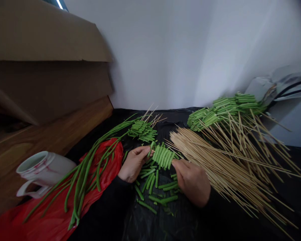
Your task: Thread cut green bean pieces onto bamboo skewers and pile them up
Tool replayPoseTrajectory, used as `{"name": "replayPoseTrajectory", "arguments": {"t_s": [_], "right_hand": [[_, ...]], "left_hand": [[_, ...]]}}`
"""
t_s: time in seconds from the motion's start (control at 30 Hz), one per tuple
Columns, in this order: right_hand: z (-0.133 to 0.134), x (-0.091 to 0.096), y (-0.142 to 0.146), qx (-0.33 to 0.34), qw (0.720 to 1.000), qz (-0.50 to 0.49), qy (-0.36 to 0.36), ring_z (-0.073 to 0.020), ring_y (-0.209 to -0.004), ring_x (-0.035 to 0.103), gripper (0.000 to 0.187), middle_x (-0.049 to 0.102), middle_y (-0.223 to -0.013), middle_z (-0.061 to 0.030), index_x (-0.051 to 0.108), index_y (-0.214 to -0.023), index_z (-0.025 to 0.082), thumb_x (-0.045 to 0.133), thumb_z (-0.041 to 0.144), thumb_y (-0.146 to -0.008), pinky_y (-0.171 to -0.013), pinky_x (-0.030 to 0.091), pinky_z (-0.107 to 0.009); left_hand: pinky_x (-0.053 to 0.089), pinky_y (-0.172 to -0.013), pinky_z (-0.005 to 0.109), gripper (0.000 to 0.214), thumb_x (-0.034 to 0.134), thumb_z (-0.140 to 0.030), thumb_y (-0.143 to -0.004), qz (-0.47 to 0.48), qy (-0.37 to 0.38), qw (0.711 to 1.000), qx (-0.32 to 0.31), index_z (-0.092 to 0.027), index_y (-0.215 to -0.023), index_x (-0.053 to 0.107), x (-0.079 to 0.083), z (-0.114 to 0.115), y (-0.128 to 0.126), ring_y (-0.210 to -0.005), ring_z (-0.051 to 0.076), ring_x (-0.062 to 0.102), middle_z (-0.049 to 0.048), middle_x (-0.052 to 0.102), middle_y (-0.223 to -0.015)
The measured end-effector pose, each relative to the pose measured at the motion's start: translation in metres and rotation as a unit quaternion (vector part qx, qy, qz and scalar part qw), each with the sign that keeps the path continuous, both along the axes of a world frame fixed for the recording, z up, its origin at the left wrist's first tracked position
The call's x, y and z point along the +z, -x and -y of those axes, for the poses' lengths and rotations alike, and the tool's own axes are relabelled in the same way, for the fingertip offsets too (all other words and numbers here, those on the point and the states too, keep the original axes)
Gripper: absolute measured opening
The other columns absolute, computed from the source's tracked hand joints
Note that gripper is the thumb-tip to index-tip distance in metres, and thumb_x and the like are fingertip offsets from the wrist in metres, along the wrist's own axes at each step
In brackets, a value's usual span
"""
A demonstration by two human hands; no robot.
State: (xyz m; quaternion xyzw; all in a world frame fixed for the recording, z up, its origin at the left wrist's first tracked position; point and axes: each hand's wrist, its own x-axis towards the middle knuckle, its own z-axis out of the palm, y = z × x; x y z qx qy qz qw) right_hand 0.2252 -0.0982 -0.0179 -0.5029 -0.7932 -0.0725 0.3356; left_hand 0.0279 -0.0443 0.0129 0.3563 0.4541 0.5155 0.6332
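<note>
Between my hands hangs a skewer of green bean pieces (163, 156), the pieces lined up side by side. My right hand (193, 182) is closed on its near right end; the stick itself is mostly hidden there. At the other end, my left hand (132, 164) pinches a single green bean piece (152, 146) between thumb and fingers, at the tip of the stick. Loose cut bean pieces (153, 180) lie below both hands on black plastic sheeting (165, 226). Just beyond the left hand rests a small pile of filled skewers (141, 130).
Bare bamboo skewers (210, 164) lie in a thick bundle at right, with a stack of filled skewers (223, 110) behind. Long uncut beans (79, 187) drape over a red plastic bag (30, 221) at left. Beside it is a white mug (50, 170). A cardboard box (50, 36) stands back left.
</note>
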Motion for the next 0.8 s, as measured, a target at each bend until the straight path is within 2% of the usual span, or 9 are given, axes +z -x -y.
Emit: {"name": "replayPoseTrajectory", "arguments": {"t_s": [0.17,0.47,0.8], "right_hand": [[0.0003,0.0018,-0.0004,-0.001,1.000,0.001,-0.003,-0.0135,-0.063,0.051,0.024,0.059,-0.071,-0.0015,0.062,-0.089,0.018,0.039,0.013,-0.092,-0.060,0.026,-0.030],[0.0005,0.0007,-0.0004,-0.006,1.000,-0.001,-0.011,-0.0139,-0.062,0.050,0.025,0.058,-0.070,-0.0015,0.062,-0.088,0.017,0.038,0.014,-0.092,-0.059,0.024,-0.031],[0.0015,-0.0001,0.0001,-0.005,1.000,-0.005,-0.015,-0.0139,-0.060,0.049,0.024,0.058,-0.070,-0.0015,0.062,-0.087,0.017,0.039,0.013,-0.091,-0.059,0.025,-0.031]], "left_hand": [[0.046,-0.074,0.022,0.027,0.083,-0.030,-0.062,-0.007,0.010,1.000,-0.006,-0.014,-0.081,0.072,0.0019,0.0005,0.0031,-0.078,0.011,0.060,0.0025,0.069,-0.081],[0.046,-0.078,0.023,0.026,0.085,-0.030,-0.059,-0.005,0.009,1.000,-0.010,-0.012,-0.074,0.073,-0.0019,-0.0014,0.0036,-0.077,0.011,0.061,0.0032,0.070,-0.077],[0.047,-0.079,0.023,0.025,0.084,-0.030,-0.061,-0.011,0.012,0.999,-0.031,-0.013,-0.075,0.073,-0.0071,-0.0012,0.0046,-0.081,0.012,0.061,0.0034,0.069,-0.082]]}}
